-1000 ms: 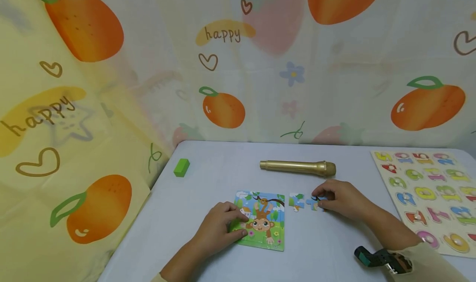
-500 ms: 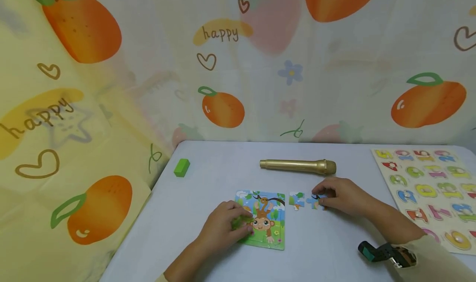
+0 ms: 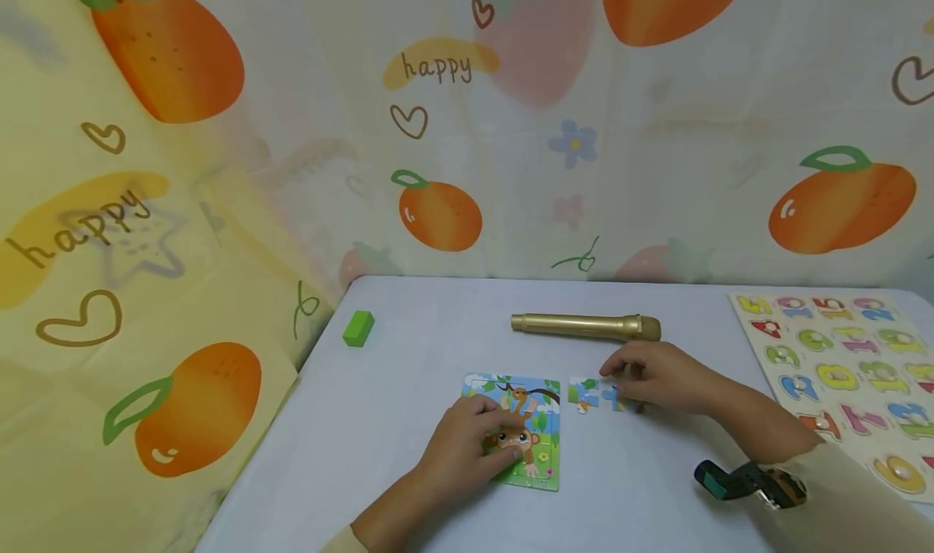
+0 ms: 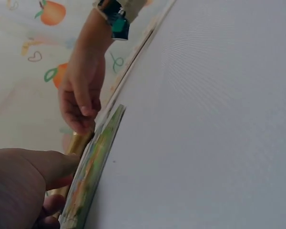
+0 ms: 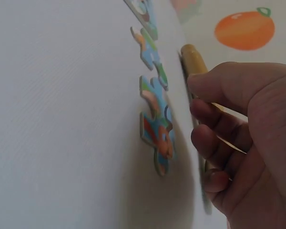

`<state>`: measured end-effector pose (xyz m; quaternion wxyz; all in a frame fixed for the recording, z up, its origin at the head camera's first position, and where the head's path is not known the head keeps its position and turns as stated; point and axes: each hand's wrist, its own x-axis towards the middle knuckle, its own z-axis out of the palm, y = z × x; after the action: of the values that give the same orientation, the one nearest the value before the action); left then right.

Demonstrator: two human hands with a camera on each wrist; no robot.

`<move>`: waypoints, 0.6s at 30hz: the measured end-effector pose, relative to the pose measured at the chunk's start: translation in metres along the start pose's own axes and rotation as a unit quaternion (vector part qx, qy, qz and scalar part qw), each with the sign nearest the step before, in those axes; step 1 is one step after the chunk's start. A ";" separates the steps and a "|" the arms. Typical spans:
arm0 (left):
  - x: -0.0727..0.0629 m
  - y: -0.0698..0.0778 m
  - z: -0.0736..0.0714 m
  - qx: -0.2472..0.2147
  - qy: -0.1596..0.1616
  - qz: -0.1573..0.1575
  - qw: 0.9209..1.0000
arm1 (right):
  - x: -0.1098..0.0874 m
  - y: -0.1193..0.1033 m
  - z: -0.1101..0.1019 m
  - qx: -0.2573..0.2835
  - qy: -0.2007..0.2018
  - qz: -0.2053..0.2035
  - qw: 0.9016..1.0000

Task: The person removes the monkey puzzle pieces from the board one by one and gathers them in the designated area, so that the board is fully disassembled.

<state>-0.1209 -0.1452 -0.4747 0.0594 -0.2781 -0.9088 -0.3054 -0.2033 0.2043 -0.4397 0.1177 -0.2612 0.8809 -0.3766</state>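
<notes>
- We see the puzzle (image 3: 543,435) flat on the desk (image 3: 430,358), partly under the left hand (image 3: 467,447), which covers its left side and some of its middle.
- That hand is relaxed, fingers slightly bent, thumb apart from them; we see no grip, and cannot tell how firmly it touches.
- Just right of the puzzle, we find loose pieces (image 3: 583,392) lying flat in a row.
- The right hand (image 3: 660,379) hovers at the row's right end, partly hiding it in the head view.
- From the right wrist, we see its fingers loosely curled, holding nothing, with the pieces apart from the fingertips.
- Beyond this hand lies the microphone (image 3: 576,326).
</notes>
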 end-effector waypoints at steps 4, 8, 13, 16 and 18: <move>0.000 0.000 0.005 -0.006 0.006 0.000 1.000 | 0.007 -0.006 0.001 0.013 -0.012 -0.012 1.000; 0.001 -0.001 0.007 -0.001 0.011 0.002 1.000 | 0.015 -0.012 0.003 0.008 -0.022 -0.025 0.999; 0.000 -0.002 0.009 0.004 0.013 -0.002 1.000 | 0.024 -0.019 0.008 0.007 -0.029 -0.036 0.999; 0.000 -0.002 0.009 0.006 0.014 -0.002 1.000 | 0.031 -0.023 0.012 -0.001 -0.032 -0.049 0.998; 0.000 -0.003 0.009 0.007 0.017 -0.002 1.000 | 0.035 -0.026 0.014 -0.006 -0.034 -0.057 0.998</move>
<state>-0.1216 -0.1417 -0.4834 0.0761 -0.2708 -0.9103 -0.3037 -0.2174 0.1611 -0.4312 0.1242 -0.3248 0.8624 -0.3679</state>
